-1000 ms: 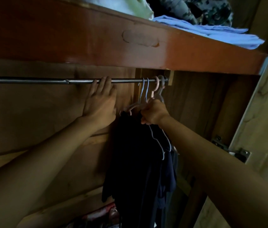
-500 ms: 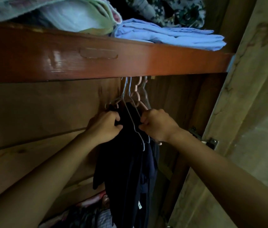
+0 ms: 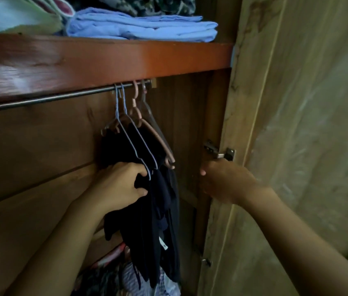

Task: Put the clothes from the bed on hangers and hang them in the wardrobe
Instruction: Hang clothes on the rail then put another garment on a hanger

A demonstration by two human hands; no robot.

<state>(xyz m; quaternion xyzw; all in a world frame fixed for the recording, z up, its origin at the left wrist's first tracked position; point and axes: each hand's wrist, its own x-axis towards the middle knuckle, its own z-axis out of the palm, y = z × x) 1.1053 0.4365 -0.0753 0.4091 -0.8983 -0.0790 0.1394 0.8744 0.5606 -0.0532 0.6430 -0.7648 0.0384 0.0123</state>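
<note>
Left hand grips dark clothes hanging mid-frame on hangers from rail. Right hand, blurred, fingers loosely curled, empty, near door hinge.

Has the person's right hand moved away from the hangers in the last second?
Yes. The right hand has let go of the hangers and shifted right, toward the door hinge. It now hovers just below the hinge, apart from the dark clothes.
</note>
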